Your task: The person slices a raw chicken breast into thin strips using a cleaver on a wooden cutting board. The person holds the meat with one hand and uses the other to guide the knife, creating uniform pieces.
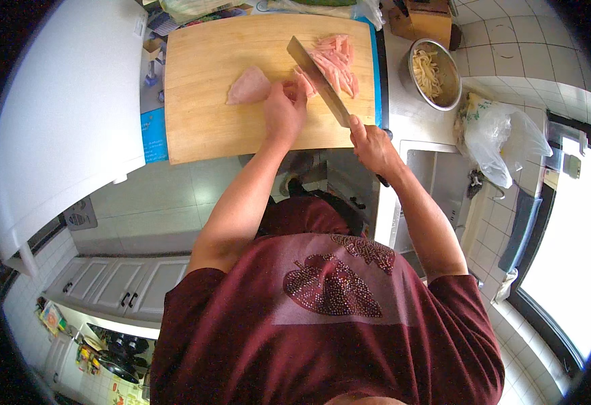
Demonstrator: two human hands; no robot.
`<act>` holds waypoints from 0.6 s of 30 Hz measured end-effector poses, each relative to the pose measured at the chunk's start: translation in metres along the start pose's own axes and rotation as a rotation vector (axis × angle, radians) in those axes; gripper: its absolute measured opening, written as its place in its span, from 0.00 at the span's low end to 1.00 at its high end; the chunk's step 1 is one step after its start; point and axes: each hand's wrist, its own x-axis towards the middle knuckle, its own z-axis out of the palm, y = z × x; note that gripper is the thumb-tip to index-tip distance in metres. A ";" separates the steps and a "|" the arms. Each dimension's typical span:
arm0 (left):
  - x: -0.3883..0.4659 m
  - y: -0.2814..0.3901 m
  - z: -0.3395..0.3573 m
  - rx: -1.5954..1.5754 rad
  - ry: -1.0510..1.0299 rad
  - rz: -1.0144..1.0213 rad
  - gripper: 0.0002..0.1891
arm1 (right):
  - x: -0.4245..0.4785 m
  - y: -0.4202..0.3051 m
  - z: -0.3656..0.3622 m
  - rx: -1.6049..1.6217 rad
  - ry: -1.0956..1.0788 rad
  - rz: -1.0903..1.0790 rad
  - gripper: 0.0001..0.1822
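Observation:
A wooden cutting board (pixel 209 66) lies before me. My right hand (pixel 374 144) grips the dark handle of a cleaver (pixel 321 83), whose broad blade slants across the board. At the blade's left side, the fingertips of my left hand (pixel 288 109) rest on a small portion of sliced pale pink meat (pixel 304 81), probably raw. A larger uncut piece of the same meat (pixel 249 86) lies just left of that hand. Beyond the blade, on the right, is a loose pile of meat strips (pixel 337 63). The left fingertips are partly hidden behind the hand.
Right of the board, a metal bowl (pixel 442 76) holds pale strips. A clear plastic bag (pixel 498 136) sits beyond it, near the sink (pixel 427 177). Bagged items (pixel 321 6) line the board's far edge. A white appliance or cabinet (pixel 72 101) stands on the left.

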 end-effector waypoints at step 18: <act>0.014 -0.020 0.019 -0.144 0.036 -0.229 0.14 | 0.000 -0.018 -0.004 -0.117 -0.050 0.007 0.35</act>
